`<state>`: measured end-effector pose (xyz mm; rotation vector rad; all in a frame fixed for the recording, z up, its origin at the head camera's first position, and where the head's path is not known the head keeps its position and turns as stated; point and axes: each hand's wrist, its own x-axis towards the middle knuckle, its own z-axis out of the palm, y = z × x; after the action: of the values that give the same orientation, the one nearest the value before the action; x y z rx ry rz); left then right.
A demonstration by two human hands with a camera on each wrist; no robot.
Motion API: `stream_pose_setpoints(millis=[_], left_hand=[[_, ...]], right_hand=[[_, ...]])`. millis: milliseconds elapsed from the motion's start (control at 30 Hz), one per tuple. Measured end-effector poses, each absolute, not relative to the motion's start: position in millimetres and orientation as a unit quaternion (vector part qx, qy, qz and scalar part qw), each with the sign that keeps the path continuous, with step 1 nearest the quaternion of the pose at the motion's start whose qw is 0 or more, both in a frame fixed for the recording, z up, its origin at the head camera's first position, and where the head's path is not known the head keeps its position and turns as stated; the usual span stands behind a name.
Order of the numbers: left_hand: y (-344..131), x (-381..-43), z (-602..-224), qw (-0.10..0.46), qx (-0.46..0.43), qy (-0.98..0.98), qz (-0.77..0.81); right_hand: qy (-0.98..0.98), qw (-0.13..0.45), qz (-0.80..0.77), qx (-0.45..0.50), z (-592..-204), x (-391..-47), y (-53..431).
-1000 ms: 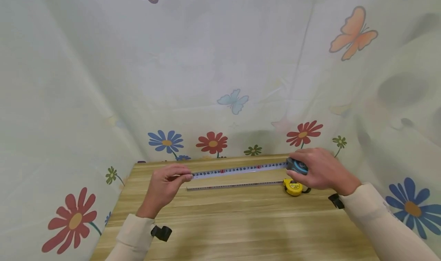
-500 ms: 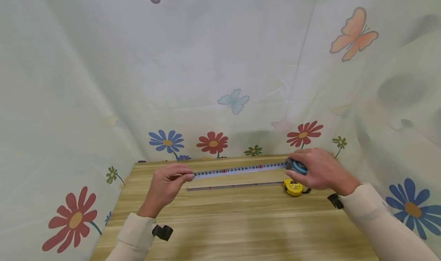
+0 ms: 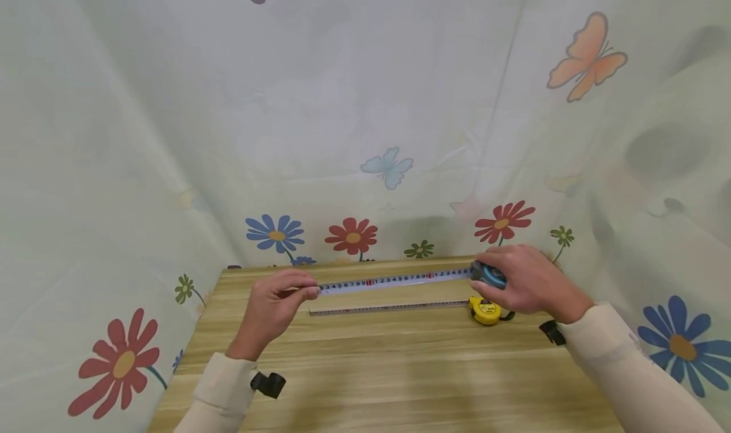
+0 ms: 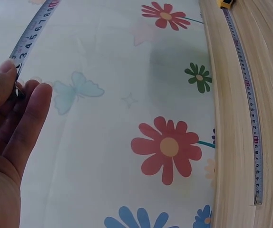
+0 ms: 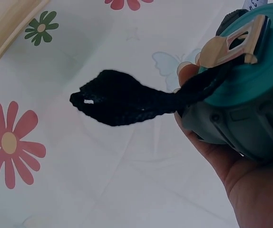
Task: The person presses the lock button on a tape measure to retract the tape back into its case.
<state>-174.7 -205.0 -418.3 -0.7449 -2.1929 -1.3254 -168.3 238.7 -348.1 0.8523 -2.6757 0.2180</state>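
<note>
At the left, a beige cloth sleeve [image 3: 219, 388] with a small black device [image 3: 268, 385] at its cuff leads to the left hand [image 3: 270, 312]. Its thumb and index finger are together, pinched on the metal end of a white tape blade [image 3: 400, 280] with black and red numbers. From these fingertips the blade goes straight to the right, raised above the wood-grain table [image 3: 365, 369].

Just nearer to the person than the left fingertips begins a second, thinner-looking printed blade [image 3: 388, 308], which lies on the table and runs rightward to a yellow plastic tape measure [image 3: 485, 311] with a black strap. This one is near the right thumb, on the person's side of it.

Farther from the person, the right hand [image 3: 528, 277] has its fingers and thumb clamped around a round blue-and-black tape measure case [image 3: 488, 275], where the raised blade enters. In the right wrist view, a black fabric loop [image 5: 127, 97] hangs out beyond the fingers.
</note>
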Motion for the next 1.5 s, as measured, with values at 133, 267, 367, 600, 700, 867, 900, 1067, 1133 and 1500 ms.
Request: stream_pose_setpoints(millis=[133,267,367,600,700,867,900,1067,1133,1500], left_hand=[[-204.7,-174.7,-417.9,0.234,-0.275,-0.797,-0.485],[-203.4,-174.6,-417.9,0.238,-0.286,-0.792,-0.485],[-202.5,-174.6,-417.3,0.238,-0.287,-0.790,-0.486],[-200.9,-172.2,-415.7,0.237,-0.263,-0.794,-0.494],[-200.8,-171.3,-414.8,0.233,-0.246,-0.799,-0.496],[-200.6,-170.3,-414.2,0.228,-0.230,-0.800,-0.506],[-200.4,-170.2,-414.2,0.228,-0.229,-0.799,-0.507],[-198.7,-170.0,-414.1,0.226,-0.233,-0.796,-0.510],[-198.2,-170.0,-414.2,0.229,-0.235,-0.795,-0.511],[-195.6,-170.7,-414.0,0.226,-0.245,-0.787,-0.519]], right_hand=[[-0.938,0.163,0.075,0.298,-348.3,-168.0,238.8],[-0.936,0.165,0.077,0.302,-348.2,-168.3,238.2],[-0.935,0.166,0.078,0.304,-347.9,-168.5,237.9],[-0.935,0.167,0.077,0.304,-348.3,-168.8,237.2],[-0.936,0.166,0.077,0.302,-348.1,-168.3,236.8],[-0.936,0.165,0.082,0.299,-347.8,-167.2,235.6],[-0.936,0.164,0.083,0.299,-347.8,-167.0,235.4],[-0.936,0.162,0.085,0.300,-347.9,-165.9,234.6],[-0.936,0.162,0.086,0.299,-347.7,-165.8,234.5],[-0.935,0.164,0.090,0.301,-347.5,-167.0,232.5]])
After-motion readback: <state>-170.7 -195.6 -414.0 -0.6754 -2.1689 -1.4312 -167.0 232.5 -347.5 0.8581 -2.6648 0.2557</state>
